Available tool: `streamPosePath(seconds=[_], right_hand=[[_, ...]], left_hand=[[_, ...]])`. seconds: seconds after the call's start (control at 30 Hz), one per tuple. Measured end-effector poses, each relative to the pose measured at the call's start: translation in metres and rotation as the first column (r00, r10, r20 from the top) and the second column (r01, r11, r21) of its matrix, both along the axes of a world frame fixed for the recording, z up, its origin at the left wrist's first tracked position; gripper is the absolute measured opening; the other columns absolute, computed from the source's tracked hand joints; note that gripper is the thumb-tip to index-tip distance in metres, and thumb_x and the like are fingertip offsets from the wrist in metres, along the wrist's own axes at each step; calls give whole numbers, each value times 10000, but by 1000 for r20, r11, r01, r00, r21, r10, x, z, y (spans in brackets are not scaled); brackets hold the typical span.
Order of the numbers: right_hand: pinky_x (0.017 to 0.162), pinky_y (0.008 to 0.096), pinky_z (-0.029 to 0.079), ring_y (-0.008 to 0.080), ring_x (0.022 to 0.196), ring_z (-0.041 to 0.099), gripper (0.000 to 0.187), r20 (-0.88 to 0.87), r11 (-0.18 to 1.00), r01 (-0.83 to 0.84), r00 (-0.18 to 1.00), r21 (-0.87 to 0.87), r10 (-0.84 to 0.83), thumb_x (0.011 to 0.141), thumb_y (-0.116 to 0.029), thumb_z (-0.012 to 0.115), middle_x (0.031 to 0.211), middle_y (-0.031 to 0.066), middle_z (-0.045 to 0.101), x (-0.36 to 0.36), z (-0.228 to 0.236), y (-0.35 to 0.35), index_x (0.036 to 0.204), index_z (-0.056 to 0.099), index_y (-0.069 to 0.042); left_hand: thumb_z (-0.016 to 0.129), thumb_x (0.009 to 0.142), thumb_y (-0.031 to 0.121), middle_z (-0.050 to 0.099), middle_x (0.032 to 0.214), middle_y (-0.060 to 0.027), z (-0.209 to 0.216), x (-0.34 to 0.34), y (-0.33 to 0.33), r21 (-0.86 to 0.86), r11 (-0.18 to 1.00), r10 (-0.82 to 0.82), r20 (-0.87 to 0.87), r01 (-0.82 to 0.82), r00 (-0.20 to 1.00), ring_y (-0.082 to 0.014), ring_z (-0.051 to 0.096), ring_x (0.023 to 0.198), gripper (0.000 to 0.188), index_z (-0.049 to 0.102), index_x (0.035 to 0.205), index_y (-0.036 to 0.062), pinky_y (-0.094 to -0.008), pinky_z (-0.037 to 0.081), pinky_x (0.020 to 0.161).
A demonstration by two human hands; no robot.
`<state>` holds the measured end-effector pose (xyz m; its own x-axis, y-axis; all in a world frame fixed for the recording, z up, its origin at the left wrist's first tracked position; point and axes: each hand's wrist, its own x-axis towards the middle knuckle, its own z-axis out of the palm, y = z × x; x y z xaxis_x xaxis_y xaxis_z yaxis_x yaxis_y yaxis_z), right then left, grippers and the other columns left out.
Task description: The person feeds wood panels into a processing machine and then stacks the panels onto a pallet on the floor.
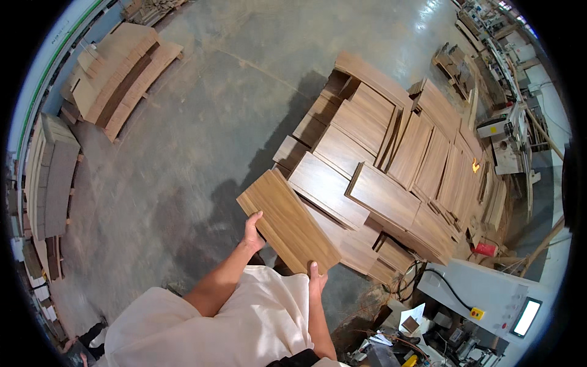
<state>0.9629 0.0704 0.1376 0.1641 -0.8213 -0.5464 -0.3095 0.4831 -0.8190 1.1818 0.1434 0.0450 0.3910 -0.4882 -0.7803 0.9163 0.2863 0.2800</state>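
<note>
1. Smooth grey concrete floor [202, 122], scuffed and patchy, spread across a workshop; dull sheen toward the top.
2. Far left: two stacks of long flat planks [52, 177], greyish brown, curved by the lens, lined up along the wall.
3. Upper left: one heap of pale brown boards [125, 76], flat and rectangular, laid in overlapping rows on a low pallet.
4. Lower middle: left hand [252, 231] clasped on the near left edge of one wooden panel [287, 221], thumb on top, fingers under.
5. Same panel: rectangular, thin, walnut-brown, fine straight grain, matte face; held tilted over the floor, just beside the big stack, its far right edge overlapping the stack in view.
6. Right hand [316, 281] gripping the panel's near right corner, fingertips on the upper face.
7. Below: loose cream-coloured garment [244, 324], soft and creased.
8. Centre right: big stack of wooden panels [391, 177], same brown veneer, many rectangles of differing lengths, laid flat in stepped layers; too many to count.
9. Lower right: one grey metal machine cabinet [483, 293], boxy, with one yellow button housing and one lit screen; tangled cables beside it.
10. Far right: workbenches and machines [507, 128], cluttered, blurred by the rim.
</note>
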Motion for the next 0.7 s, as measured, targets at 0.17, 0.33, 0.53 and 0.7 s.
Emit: streamPosePath(seconds=[0.17, 0.33, 0.53, 0.7], right_hand=[[1097, 455, 410, 296, 1276, 525, 702, 316, 950, 69, 934, 305, -170, 892, -412, 733, 1376, 133, 548, -5, 1, -9, 1401, 462, -11], [1165, 534, 311, 320, 1420, 379, 948, 684, 885, 114, 592, 452, -426, 860, -794, 513, 1546, 91, 417, 5, 0, -49, 1526, 373, -135], [1199, 538, 260, 313, 1457, 317, 1043, 841, 921, 105, 377, 376, -387, 800, -897, 423, 1621, 39, 303, 10, 1, -67, 1582, 281, -223], [1199, 533, 250, 303, 1480, 262, 1072, 834, 915, 223, 382, 336, -399, 776, -924, 408, 1637, 22, 255, -8, 7, -73, 1596, 240, -255]], left_hand=[[747, 773, 306, 613, 1261, -93, 70, 28, -14, -66, 993, -74, 261, 95, 963, -273, 553, 1207, 636, 549, 1326, 63, -440, 425, 1050], [797, 728, 208, 615, 1218, -93, 177, 24, -49, -31, 938, -235, 678, 346, 697, -204, 542, 1192, 669, 540, 1317, 23, -449, 408, 1062], [878, 681, 242, 357, 1356, -157, 236, -19, -73, 101, 863, -202, 967, 495, 156, -264, 380, 1278, 1044, 183, 1430, 26, -450, 330, 1112], [874, 697, 268, 321, 1379, -186, 238, -51, -74, 173, 788, -215, 977, 591, 2, -299, 353, 1317, 1041, 176, 1420, -5, -469, 314, 1117]])
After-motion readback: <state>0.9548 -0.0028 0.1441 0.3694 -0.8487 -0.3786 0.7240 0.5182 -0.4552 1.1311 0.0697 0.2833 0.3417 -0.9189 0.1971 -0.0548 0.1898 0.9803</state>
